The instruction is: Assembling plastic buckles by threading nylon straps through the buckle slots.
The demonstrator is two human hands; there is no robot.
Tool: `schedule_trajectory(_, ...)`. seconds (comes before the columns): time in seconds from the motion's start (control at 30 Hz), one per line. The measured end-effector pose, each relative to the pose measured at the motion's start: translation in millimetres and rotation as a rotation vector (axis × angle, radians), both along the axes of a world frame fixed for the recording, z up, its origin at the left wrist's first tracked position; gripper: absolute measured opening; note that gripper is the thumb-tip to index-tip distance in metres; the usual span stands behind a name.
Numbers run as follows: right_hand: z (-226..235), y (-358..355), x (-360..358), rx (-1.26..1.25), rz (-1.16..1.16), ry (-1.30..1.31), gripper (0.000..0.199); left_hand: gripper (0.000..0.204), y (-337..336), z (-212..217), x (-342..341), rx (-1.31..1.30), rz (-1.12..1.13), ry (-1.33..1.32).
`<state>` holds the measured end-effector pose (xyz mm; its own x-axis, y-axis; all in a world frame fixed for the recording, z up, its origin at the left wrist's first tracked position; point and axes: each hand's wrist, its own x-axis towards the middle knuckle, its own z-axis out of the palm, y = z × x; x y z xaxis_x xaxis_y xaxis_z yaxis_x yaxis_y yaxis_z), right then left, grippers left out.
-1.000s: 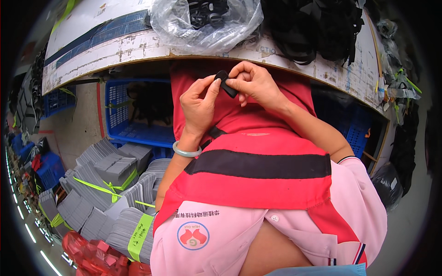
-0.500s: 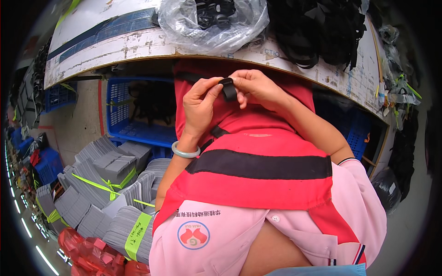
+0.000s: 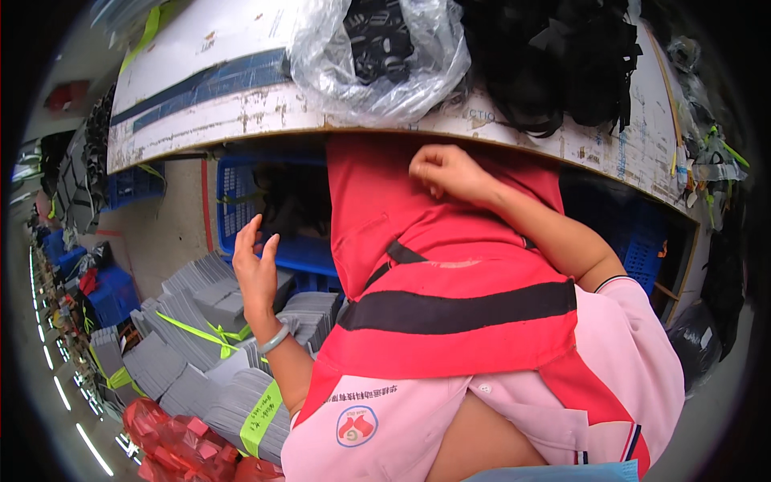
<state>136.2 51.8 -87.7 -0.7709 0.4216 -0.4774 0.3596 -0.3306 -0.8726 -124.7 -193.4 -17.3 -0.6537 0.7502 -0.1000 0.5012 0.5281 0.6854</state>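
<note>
My left hand (image 3: 256, 269) is out to the left with thumb and fingers apart, holding nothing. It is beside the front of a blue plastic crate (image 3: 301, 254), which has dark straps (image 3: 285, 197) inside. Over the red apron (image 3: 450, 233) on my lap, just below the table edge, my right hand (image 3: 448, 172) is curled closed. Whatever its fingers may hold is hidden. On the table (image 3: 209, 100) ahead are a clear plastic bag (image 3: 438, 76) with small black buckles (image 3: 381, 44) in it and a heap of black straps (image 3: 554, 64).
Stacks of grey foam sheets (image 3: 173, 365), tied with yellow-green strips, stand at lower left, beside red plastic bags (image 3: 181, 442). Another blue crate (image 3: 638, 253) is under the table at right. A black bag (image 3: 697, 333) lies beyond it.
My hands have parted. The left has moved down and left and opened, and the black strap loop held between them no longer shows. The right has curled closed near where it was.
</note>
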Motion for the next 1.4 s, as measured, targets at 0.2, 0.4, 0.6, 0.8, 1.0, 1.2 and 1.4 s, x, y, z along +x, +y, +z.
schedule_trajectory(0.2,-4.4,-5.4,-1.4,0.247,0.251,-0.021,0.018,0.032,135.7,18.7,43.6,0.314,-0.280,-0.254)
schedule_trajectory(0.4,-11.3,-2.2,5.0,0.334,0.302,-0.009,0.022,0.059,282.9,-28.0,53.0,0.186,-0.440,0.377)
schedule_trajectory(0.6,-14.0,14.1,13.9,0.237,0.198,-0.057,0.022,0.062,327.2,-35.5,59.2,0.041,-0.454,0.658)
schedule_trajectory(0.8,-28.3,10.9,9.4,0.381,0.294,-0.002,0.020,0.032,330.8,-36.3,40.2,0.125,-0.449,0.125)
schedule_trajectory(1.0,-27.8,16.9,11.2,0.306,0.281,-0.035,0.021,0.011,347.9,-39.1,5.2,0.239,-0.089,-0.867)
schedule_trajectory(1.2,-36.9,18.4,11.5,0.330,0.265,-0.035,0.022,0.025,351.9,-32.5,7.6,0.383,0.038,-1.796)
schedule_trajectory(1.4,-31.3,18.3,11.1,0.315,0.280,-0.046,0.021,0.020,344.9,-32.8,11.1,0.472,0.001,-1.859)
